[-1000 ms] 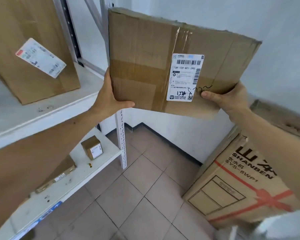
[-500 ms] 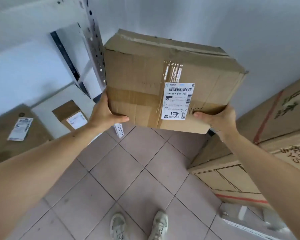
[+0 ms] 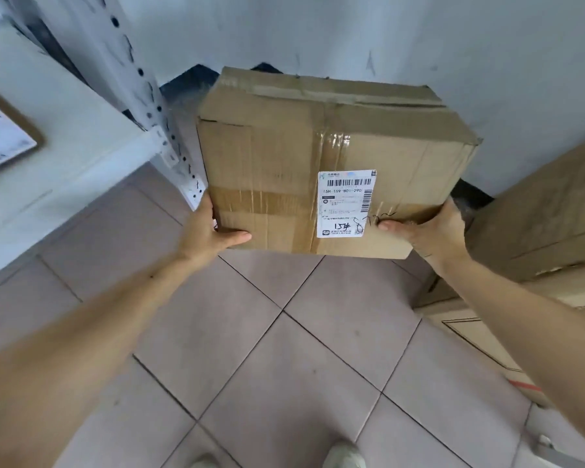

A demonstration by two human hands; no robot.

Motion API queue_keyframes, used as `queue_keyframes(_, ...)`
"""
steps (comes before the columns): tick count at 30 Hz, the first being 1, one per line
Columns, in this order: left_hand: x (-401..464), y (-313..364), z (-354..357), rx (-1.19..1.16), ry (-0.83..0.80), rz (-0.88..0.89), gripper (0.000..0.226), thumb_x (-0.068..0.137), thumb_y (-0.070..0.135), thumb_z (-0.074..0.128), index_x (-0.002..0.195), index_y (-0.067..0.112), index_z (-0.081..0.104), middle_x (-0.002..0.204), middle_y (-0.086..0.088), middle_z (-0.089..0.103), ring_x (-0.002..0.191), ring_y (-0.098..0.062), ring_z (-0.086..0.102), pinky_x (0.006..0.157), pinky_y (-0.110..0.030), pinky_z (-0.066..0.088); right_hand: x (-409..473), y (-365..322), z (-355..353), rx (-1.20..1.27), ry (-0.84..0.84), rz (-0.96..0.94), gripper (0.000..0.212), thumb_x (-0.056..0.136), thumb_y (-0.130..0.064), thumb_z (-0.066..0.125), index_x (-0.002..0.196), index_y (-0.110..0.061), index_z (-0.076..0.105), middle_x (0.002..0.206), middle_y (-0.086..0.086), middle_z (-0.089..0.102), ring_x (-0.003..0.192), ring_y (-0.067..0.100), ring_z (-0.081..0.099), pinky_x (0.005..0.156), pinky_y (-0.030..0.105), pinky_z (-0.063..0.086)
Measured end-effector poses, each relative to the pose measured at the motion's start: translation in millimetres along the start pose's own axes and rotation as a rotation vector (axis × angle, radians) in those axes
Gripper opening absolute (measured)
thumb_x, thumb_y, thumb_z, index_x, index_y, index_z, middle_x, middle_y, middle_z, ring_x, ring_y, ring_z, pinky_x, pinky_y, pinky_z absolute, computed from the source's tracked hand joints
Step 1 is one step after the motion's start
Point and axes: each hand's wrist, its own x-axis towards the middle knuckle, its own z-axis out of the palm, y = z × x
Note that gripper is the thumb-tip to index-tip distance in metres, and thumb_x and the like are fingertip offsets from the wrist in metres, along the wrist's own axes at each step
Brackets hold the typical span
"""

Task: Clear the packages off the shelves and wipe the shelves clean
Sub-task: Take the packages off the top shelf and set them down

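Gripping box [image 3: 284, 157] between left hand [image 3: 206, 231], right hand [image 3: 433, 231].

- Tiled floor [image 3: 284, 366]: we record large cardboard cartons [image 3: 537, 238] standing along its right edge, by the wall.
- White shelf [image 3: 65, 157], left: we record one labelled package [image 3: 4, 136] lying at its left edge, partly out of frame.
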Motion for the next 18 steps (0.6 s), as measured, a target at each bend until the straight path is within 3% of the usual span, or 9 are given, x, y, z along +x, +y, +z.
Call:
queue_keyframes(1,7.2,-22.0,9.2,0.018,-0.017,0.011,0.094,0.056,0.036,0.086,0.135,0.03,0.037,0.119,0.018,0.059,0.117,-0.011,0.056,0.093,-0.033,0.052,3.2,20.0,13.4,-0.002,-0.002,-0.006,0.096,0.043,-0.031,0.101,0.125,-0.019,0.052,0.113,-0.012,0.06,0.111,0.011,0.058,0.095,0.032,0.052)
queue_keyframes(4,27.3,-78.0,32.1,0.056,-0.021,0.014,0.089,0.072,0.014,0.085,0.144,0.022,0.033,0.115,0.028,0.052,0.111,0.0,0.053,0.077,-0.004,0.046,14.1,70.8,50.2,0.023,-0.014,0.0,0.096,0.049,-0.028,0.099,0.131,-0.014,0.05,0.116,-0.011,0.057,0.111,0.006,0.052,0.089,0.021,0.042)
queue_keyframes(7,47.9,-122.2,50.9,0.111,0.02,0.05,0.084,0.075,0.006,0.083,0.142,0.015,0.034,0.111,0.024,0.053,0.108,-0.007,0.054,0.071,0.001,0.042,25.4,106.6,85.4,0.045,-0.02,0.001,0.104,0.044,-0.037,0.1,0.132,-0.014,0.049,0.123,-0.007,0.058,0.115,0.007,0.05,0.091,0.022,0.041)
queue_keyframes(10,62.5,-151.3,63.6,0.153,0.044,0.062,0.085,0.075,0.011,0.084,0.143,0.016,0.032,0.117,0.013,0.056,0.11,-0.011,0.055,0.074,-0.005,0.044,32.2,131.9,108.6,0.058,-0.014,-0.011,0.123,0.026,-0.059,0.091,0.132,-0.015,0.049,0.124,-0.007,0.058,0.118,0.01,0.05,0.092,0.023,0.041)
queue_keyframes(14,66.5,-181.5,81.1,0.228,0.073,0.06,0.088,0.071,0.017,0.087,0.14,0.013,0.033,0.124,0.002,0.057,0.111,-0.018,0.059,0.09,-0.028,0.051,31.8,163.8,124.0,0.064,-0.008,0.01,0.109,0.045,-0.036,0.1,0.137,-0.016,0.045,0.132,-0.004,0.057,0.126,0.014,0.048,0.099,0.026,0.042)
queue_keyframes(18,59.5,-197.0,84.6,0.297,0.079,0.033,0.089,0.069,0.024,0.089,0.138,0.014,0.035,0.121,-0.001,0.063,0.106,-0.022,0.064,0.095,-0.04,0.053,23.3,184.3,129.4,0.023,0.005,0.057,0.113,0.043,-0.033,0.101,0.139,-0.02,0.043,0.121,-0.012,0.053,0.128,0.017,0.049,0.104,0.03,0.044)
